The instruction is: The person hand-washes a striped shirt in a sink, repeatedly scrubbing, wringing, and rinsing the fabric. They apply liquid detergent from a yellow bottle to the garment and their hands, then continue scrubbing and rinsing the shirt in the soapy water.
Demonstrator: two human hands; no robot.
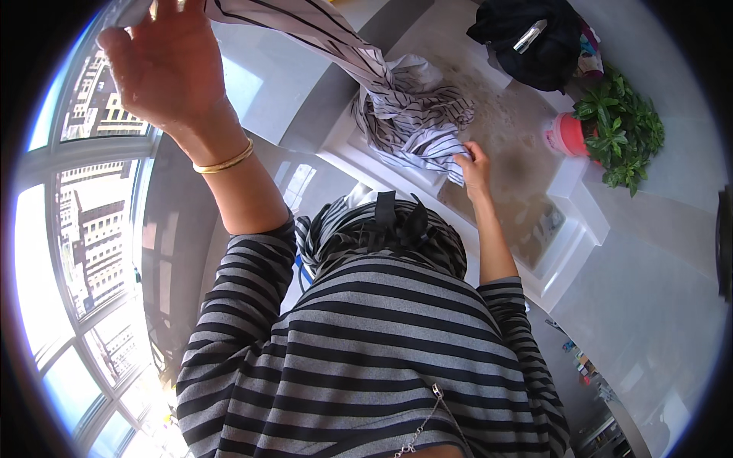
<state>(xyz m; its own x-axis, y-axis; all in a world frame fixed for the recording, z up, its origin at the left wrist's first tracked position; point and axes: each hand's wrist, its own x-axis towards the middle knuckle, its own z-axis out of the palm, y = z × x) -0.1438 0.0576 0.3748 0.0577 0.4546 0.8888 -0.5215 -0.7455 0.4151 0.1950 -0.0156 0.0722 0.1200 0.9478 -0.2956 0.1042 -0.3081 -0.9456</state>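
A white cloth with dark stripes (409, 109), wet-looking and bunched, lies over the near rim and water of a white sink (578, 229). My right hand (475, 169) pinches a fold of it at the near right side. One length of the cloth stretches up out of the sink to the upper left, where my raised left hand (172, 68) holds it. The left palm is turned towards me and looks wet; its fingertips are cut off by the picture's top edge. A gold bangle (226, 160) circles the left wrist. Cloudy grey-brown water (512, 172) stands in the sink.
A leafy plant (621, 126) in a pink pot (567, 134) stands on the sink's right side. Beyond it, a dark cloth bundle (532, 63) sits behind a shiny metal piece (529, 36), perhaps the tap. Windows (97, 229) line the left. Grey tiles (658, 275) cover the right.
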